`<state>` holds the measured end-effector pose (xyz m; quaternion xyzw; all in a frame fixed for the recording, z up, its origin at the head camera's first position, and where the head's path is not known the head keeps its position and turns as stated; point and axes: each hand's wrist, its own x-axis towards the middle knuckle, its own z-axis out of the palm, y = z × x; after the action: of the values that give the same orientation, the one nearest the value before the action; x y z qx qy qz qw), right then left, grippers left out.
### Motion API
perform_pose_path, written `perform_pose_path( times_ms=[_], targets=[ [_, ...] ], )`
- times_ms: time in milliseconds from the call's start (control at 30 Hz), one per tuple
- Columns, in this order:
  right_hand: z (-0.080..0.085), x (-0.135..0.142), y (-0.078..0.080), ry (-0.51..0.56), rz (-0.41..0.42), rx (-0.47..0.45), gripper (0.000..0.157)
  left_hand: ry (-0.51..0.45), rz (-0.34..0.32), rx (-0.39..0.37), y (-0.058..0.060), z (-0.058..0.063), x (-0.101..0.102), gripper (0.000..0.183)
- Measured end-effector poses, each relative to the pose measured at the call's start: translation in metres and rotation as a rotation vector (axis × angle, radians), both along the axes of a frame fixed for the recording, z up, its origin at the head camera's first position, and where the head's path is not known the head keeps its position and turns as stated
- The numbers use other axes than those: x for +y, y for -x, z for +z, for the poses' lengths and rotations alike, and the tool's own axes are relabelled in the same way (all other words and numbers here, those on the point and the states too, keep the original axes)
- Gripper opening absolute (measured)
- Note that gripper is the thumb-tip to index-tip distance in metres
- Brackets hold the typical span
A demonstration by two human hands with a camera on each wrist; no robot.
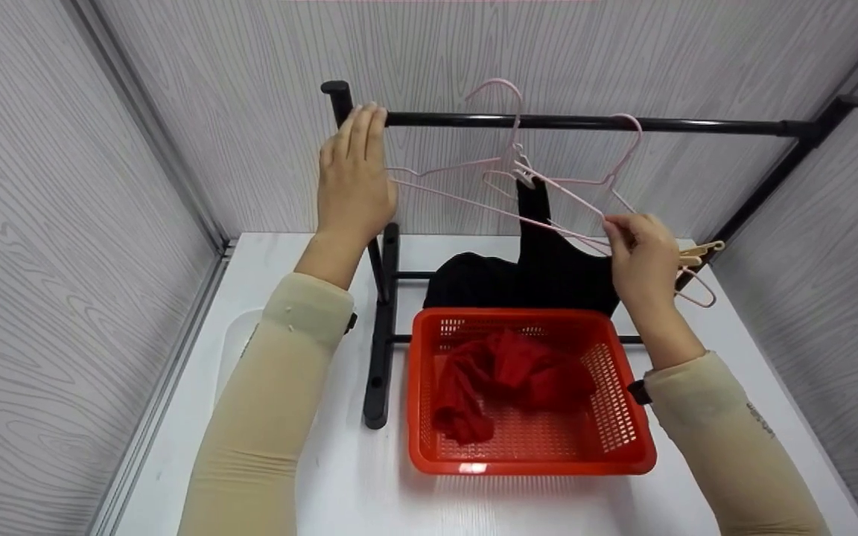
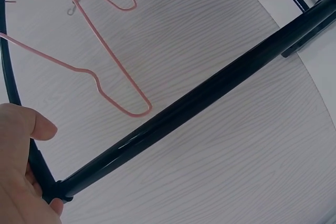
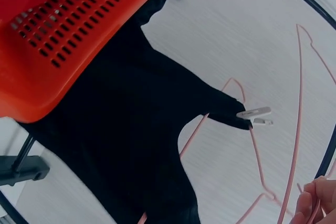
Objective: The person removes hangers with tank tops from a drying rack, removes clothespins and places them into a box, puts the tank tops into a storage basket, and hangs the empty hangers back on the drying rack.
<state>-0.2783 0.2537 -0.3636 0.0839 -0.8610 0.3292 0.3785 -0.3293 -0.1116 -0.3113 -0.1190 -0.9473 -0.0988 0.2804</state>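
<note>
In the head view my left hand [image 1: 354,171] grips the clothes rack at the left end of its black top bar [image 1: 451,119], fingers over the top. The left wrist view shows the thumb [image 2: 44,127] beside that bar. My right hand [image 1: 645,257] pinches the right end of a pink wire hanger [image 1: 466,201], whose hook rises at the bar. Behind it, a second pink hanger [image 1: 626,141] hangs from the bar, bearing a black garment [image 1: 555,268]. A pale clothespin [image 3: 254,113] clamps the garment's strap; a yellowish clothespin [image 1: 701,253] shows beside my right hand.
A red plastic basket [image 1: 533,467] stands in front of the rack, with a crumpled red cloth [image 1: 511,372] inside. The rack's black foot [image 1: 377,372] lies left of the basket. Part of a white container [image 1: 232,346] shows beside my left sleeve. Grey wood-grain panels [image 1: 623,59] enclose the white table.
</note>
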Motion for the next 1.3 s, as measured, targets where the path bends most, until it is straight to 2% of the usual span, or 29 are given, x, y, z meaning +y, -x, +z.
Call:
perform_pose_path(
  times_ms=[500,1000,1300],
  targets=[
    [-0.001,-0.030,0.015,0.000,0.020,-0.017,0.015,0.001,0.000,0.006,0.000,0.001,-0.001,0.073],
    [-0.019,-0.051,0.017,0.021,0.026,-0.068,0.015,0.010,0.002,0.012,-0.002,-0.002,-0.001,0.075],
    [-0.029,-0.058,0.013,0.033,0.023,-0.122,0.015,0.016,0.019,0.012,-0.003,-0.002,0.000,0.079]
  ],
)
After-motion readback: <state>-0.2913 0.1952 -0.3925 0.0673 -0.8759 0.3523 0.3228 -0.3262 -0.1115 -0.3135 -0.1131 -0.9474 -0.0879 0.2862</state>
